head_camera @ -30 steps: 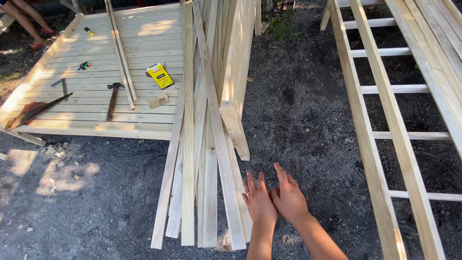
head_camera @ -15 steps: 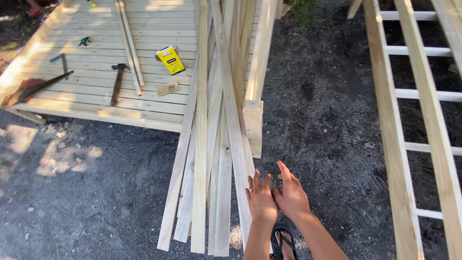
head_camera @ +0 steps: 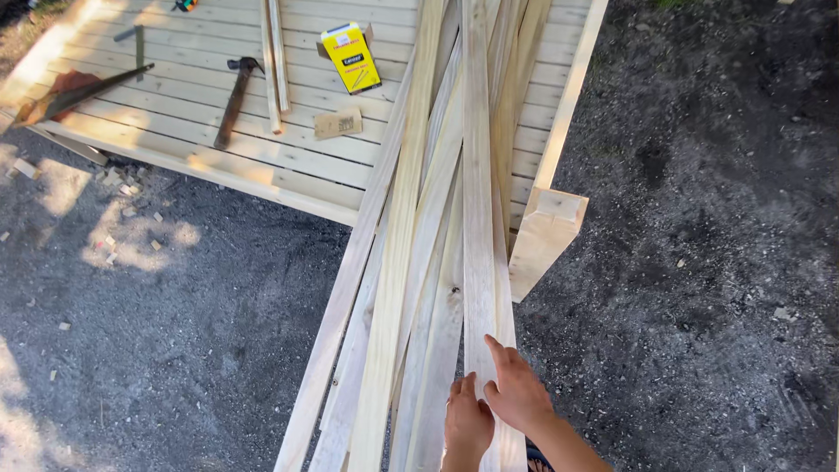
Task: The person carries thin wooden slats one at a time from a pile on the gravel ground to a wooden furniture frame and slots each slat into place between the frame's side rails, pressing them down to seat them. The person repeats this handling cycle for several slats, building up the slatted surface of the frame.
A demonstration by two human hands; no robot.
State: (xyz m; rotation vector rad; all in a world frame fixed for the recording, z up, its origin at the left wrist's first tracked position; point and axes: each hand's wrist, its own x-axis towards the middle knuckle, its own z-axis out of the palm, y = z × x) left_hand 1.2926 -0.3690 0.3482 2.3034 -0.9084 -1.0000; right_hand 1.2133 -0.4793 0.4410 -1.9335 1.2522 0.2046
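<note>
Outdoors on dark gravel ground (head_camera: 699, 262), a plank platform (head_camera: 175, 114) fills the upper left, carrying a hammer (head_camera: 236, 100), a yellow box (head_camera: 351, 58) and a small wood block (head_camera: 338, 123). Since the earlier frames the hands have come up onto the pile of pale slats (head_camera: 437, 262) at centre. Left hand (head_camera: 468, 424) lies flat, right hand (head_camera: 517, 393) rests fingers extended on one long slat (head_camera: 477, 218). Forearms are cut off at the bottom edge; grip underneath can't be made out.

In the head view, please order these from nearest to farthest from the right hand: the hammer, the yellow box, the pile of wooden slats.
From the right hand:
1. Pile of wooden slats, directly under the hand, touched.
2. Yellow box, far up on the platform.
3. Hammer, farther left on the platform.
</note>
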